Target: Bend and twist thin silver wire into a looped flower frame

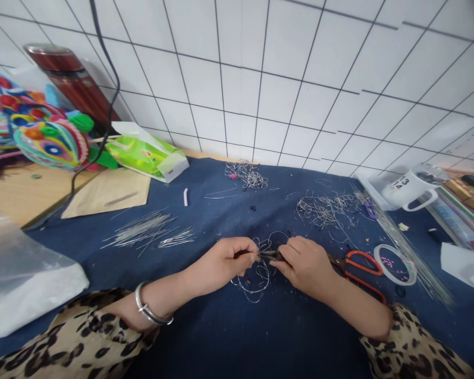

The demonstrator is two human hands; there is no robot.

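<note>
Close together over the dark blue cloth (221, 331) are my two hands. My left hand (231, 259) pinches thin silvery wire (260, 284), whose loops hang below and between the hands. My right hand (305, 263) is closed round a small dark tool (272, 255) that looks like pliers. The tool's narrow tip points left and meets my left fingertips. What exactly the tip grips is too small to tell. Orange-handled scissors (364, 263) lie right of my right hand, partly behind the forearm.
Bundles of straight wires (140, 229) lie at the left. Tangled wire heaps (247, 175) are at the back and right. A round dish (395, 265), long rods (418, 263) and a white mug (413, 187) stand right; a green packet (146, 155) and plastic bag (27, 279) sit left.
</note>
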